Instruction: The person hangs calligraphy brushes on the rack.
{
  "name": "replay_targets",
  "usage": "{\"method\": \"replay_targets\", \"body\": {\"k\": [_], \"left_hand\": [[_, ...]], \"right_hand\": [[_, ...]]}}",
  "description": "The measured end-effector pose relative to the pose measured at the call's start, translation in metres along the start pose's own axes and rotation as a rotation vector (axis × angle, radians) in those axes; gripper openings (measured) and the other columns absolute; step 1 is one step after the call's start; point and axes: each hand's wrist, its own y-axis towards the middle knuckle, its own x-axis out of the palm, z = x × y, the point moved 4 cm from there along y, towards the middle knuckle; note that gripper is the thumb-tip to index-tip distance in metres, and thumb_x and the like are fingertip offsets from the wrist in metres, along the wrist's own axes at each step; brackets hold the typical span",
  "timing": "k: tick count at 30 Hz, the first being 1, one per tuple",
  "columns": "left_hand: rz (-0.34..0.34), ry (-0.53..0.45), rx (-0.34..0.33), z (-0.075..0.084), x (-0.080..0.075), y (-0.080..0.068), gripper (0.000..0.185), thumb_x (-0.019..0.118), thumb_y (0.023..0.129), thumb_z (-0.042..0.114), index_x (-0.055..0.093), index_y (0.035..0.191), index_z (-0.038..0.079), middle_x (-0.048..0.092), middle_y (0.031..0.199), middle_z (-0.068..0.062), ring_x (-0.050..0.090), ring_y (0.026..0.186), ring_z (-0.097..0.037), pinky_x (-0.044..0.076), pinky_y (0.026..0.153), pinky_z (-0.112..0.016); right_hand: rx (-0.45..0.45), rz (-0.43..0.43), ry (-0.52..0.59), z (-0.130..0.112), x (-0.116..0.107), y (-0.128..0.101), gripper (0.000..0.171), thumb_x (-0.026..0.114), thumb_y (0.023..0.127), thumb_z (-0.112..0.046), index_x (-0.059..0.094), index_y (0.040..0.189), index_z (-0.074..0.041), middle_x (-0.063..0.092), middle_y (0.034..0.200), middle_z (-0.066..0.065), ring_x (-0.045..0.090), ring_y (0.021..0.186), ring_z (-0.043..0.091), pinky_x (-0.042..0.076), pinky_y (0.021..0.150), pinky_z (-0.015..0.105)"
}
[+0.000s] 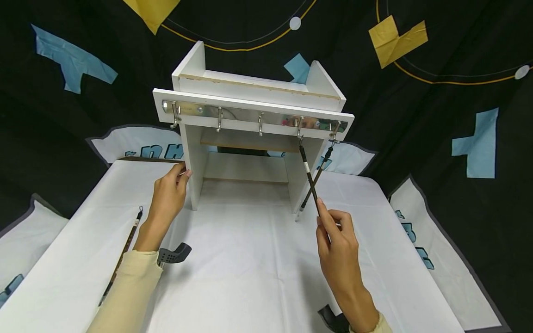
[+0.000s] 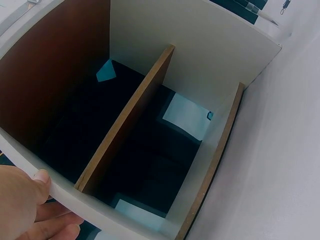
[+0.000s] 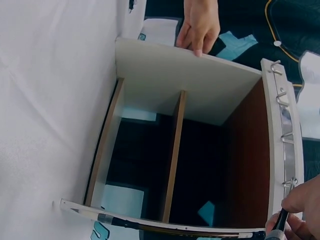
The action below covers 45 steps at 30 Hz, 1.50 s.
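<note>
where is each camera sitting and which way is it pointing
Head: worn on the head, facing forward and down at the white shelf; left hand and right hand show.
Left wrist: beside the shelf's side panel, looking through its open frame; fingers show.
Right wrist: looks sideways into the shelf; fingers pinch a brush.
Both wrist views share the middle board.

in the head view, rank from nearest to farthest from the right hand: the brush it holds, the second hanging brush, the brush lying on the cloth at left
1. Thin dark brush hanging from a hook, pinched by the right hand.
2. Second dark hanging brush, just right of it, on the end hook.
3. Brown brush lying on the white cloth, far left, beside the left sleeve.
</note>
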Motion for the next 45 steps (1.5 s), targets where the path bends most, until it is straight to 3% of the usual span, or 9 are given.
{"method": "replay_targets", "body": {"k": [16,27,38,42,45], "left_hand": [[0.005,-0.009,0.007,-0.002,-0.001,-0.001,0.041,0.050,0.114,0.018,0.053,0.148,-0.003,0.060,0.145,-0.028,0.068,0.118,-0.051,0.057,0.093,-0.066],[0.001,-0.007,-0.004,-0.001,-0.002,0.000,0.040,0.049,0.114,0.018,0.054,0.147,-0.003,0.060,0.146,-0.029,0.067,0.119,-0.052,0.056,0.095,-0.067],[-0.001,-0.009,-0.011,-0.001,-0.002,0.000,0.040,0.049,0.114,0.020,0.054,0.148,-0.002,0.060,0.146,-0.027,0.067,0.120,-0.051,0.056,0.096,-0.066],[-0.003,-0.012,-0.014,-0.001,-0.002,0.000,0.041,0.049,0.114,0.021,0.054,0.148,-0.002,0.060,0.146,-0.027,0.067,0.121,-0.051,0.056,0.096,-0.065],[-0.008,-0.010,-0.017,-0.001,-0.001,0.000,0.041,0.049,0.114,0.021,0.053,0.148,-0.002,0.060,0.147,-0.027,0.066,0.121,-0.051,0.056,0.097,-0.065]], "right_hand": [[0.000,-0.028,0.003,0.001,0.007,0.005,0.062,0.069,0.090,0.021,0.064,0.145,-0.006,0.060,0.108,0.017,0.065,0.087,0.020,0.049,0.073,0.009],[0.022,-0.040,0.022,0.003,0.016,0.000,0.061,0.067,0.092,0.019,0.062,0.147,-0.007,0.060,0.109,0.016,0.054,0.081,0.013,0.043,0.066,0.011],[0.039,-0.014,0.003,0.009,0.033,-0.006,0.060,0.069,0.092,0.017,0.063,0.146,-0.008,0.061,0.109,0.016,0.064,0.083,0.019,0.045,0.064,0.012],[0.052,-0.020,0.001,0.012,0.041,-0.009,0.062,0.069,0.093,0.016,0.061,0.149,-0.009,0.061,0.109,0.015,0.067,0.085,0.018,0.052,0.066,0.014],[0.075,-0.026,0.008,0.015,0.047,-0.010,0.059,0.069,0.095,0.012,0.060,0.150,-0.007,0.061,0.109,0.015,0.070,0.089,0.021,0.060,0.071,0.024]]}}
